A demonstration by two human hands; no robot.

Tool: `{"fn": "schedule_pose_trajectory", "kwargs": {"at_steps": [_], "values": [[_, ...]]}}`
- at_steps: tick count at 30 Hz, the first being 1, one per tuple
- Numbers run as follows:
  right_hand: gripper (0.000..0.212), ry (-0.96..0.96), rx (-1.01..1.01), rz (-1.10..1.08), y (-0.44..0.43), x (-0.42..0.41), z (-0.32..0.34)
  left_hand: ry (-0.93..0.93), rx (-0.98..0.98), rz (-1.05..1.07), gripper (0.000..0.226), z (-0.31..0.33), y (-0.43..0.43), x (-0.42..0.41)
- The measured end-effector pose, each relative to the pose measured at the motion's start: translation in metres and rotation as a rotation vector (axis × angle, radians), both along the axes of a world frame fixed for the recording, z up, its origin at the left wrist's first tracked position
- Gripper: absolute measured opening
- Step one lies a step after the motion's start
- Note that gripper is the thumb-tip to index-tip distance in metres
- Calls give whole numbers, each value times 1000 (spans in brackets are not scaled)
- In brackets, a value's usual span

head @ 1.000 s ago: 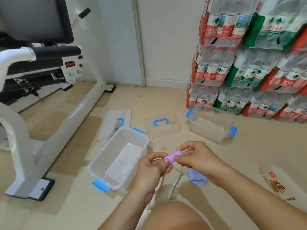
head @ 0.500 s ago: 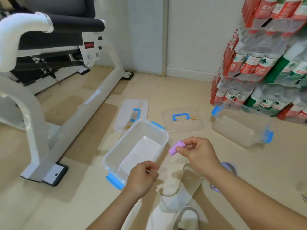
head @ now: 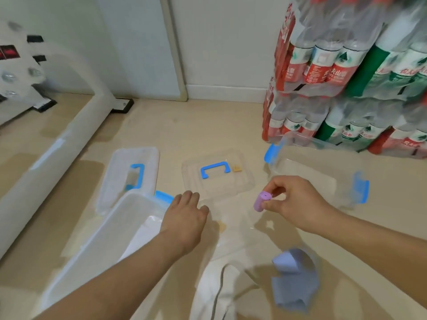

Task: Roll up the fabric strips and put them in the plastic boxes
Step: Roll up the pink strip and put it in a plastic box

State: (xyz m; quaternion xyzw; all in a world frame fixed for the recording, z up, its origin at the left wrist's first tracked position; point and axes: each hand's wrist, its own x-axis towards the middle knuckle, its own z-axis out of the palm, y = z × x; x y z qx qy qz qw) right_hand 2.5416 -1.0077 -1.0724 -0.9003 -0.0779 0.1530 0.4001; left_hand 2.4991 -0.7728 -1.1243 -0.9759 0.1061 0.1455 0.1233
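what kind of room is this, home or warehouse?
Probably a home spare or storage room, not a warehouse: shrink-wrapped packs of bottled water stacked against the wall, a white exercise-machine frame on the pale floor, plain baseboard and door frame.

Bare floor (head: pixel 208 125) lies open beyond the two flat lids (head: pixel 135 172) (head: pixel 217 179). The stacked bottle packs (head: pixel 346 77) wall off the right behind the far box (head: pixel 309 167); a white frame (head: pixel 53 153) blocks the left.
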Motion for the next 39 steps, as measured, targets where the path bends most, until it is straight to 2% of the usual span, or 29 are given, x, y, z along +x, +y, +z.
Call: {"fn": "schedule_pose_trajectory", "kwargs": {"at_steps": [4, 10, 15, 17, 19, 22, 25, 27, 30, 32, 36, 39], "values": [[12, 49, 74, -47, -25, 19, -21, 144, 131, -18, 32, -9, -10, 28], [14, -28, 45, -167, -38, 51, -57, 216, -118, 152, 33, -47, -34, 76], [10, -26, 11, -148, -42, 64, -88, 183, -183, 167, 27, -86, -49, 108], [2, -49, -16, -170, -45, 64, -98, 170, -182, 178, 28, -98, -54, 117], [8, -82, -8, -179, -49, 64, -103, 139, -142, 179, 26, -105, -56, 123], [10, 0, 74, -198, -55, 58, -97, 101, -80, 120, 19, -111, -56, 129], [11, 98, 188, -223, -60, 49, -90, 118, -79, 76, 14, -110, -53, 133], [11, 153, 274, -244, -64, 44, -82, 75, -126, 122, 17, -104, -48, 136], [11, 224, 529, -360, -74, 49, -69, 23, -217, 228, 28, -95, -41, 140], [12, 195, 621, -434, -82, 59, -62, 50, -215, 250, 29, -91, -39, 143], [15, 79, 618, -438, -87, 79, -48, 50, -274, 303, 28, -71, -51, 149], [17, 37, 563, -468, -88, 95, -35, 62, -541, 364, 26, -36, -75, 149]]}}
